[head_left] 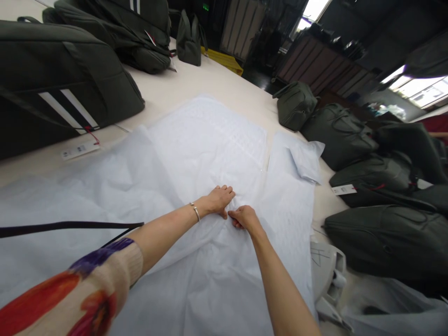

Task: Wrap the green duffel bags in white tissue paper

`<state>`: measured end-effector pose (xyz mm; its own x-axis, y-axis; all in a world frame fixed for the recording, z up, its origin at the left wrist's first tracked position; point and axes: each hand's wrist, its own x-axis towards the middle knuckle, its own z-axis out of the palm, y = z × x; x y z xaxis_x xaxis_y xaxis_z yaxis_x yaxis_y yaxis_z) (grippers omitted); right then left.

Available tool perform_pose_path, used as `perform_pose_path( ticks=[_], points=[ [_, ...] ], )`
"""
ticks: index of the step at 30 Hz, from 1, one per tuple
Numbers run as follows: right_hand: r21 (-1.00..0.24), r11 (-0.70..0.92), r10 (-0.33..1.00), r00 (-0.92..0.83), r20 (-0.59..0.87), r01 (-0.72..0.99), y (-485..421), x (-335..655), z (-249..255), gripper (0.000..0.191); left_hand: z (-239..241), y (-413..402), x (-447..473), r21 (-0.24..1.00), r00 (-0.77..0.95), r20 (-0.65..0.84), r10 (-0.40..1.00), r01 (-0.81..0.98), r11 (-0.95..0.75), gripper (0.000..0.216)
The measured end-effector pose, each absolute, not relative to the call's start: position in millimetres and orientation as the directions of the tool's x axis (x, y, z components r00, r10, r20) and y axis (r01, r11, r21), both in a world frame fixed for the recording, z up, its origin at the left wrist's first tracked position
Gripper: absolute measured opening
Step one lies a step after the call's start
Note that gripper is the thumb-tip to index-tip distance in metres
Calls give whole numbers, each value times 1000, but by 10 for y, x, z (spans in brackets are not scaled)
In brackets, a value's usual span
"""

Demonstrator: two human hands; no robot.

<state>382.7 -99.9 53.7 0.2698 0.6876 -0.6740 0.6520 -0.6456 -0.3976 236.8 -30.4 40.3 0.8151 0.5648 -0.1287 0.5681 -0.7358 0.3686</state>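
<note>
A large translucent white plastic sheet [196, 154], perhaps a bag laid flat, spreads wrinkled over the table. My left hand [220, 199], with a bracelet on its wrist, rests on the plastic with its fingers stretched forward and its thumb apart. Close beside it on the right, my right hand [244, 217] is closed, thumb and forefinger pinching the plastic at a gathered fold. The fingertips of the two hands almost meet. What lies inside the right fingers, apart from the plastic, is hidden.
Dark green bags [115, 93] with hanging tags stand along the left. Several more green bags [353, 135] line the right edge. A folded plastic packet [306, 161] lies at the right, and a pale tape-dispenser-like device [327, 270] sits nearer. A dark strap [70, 226] crosses at left.
</note>
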Motion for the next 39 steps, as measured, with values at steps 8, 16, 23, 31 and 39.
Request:
perform_pose_path(
  ticks=[8, 16, 23, 31, 39],
  points=[
    [-332, -681, 672, 376, -638, 652, -1069, 3840, 787, 30, 575, -200, 2192, 408, 869, -71, 490, 474, -780, 49],
    [-363, -662, 729, 677, -105, 656, -1374, 4793, 876, 87, 309, -323, 1975, 392, 902, 101, 420, 352, -850, 59],
    [-464, -608, 770, 620, -149, 644, -922, 5018, 480, 46, 220, -246, 2147, 374, 884, 82, 461, 401, -836, 68],
    [-540, -454, 769, 618, 165, 709, 6, 5350, 1058, 70, 456, 546, 2622, 342, 759, -30, 651, 620, -707, 66],
    [-450, -146, 939, 267, 219, 881, -2223, 4881, 1446, 34, 1158, 344, 1460, 548, 772, -54, 633, 553, -628, 51]
  ],
)
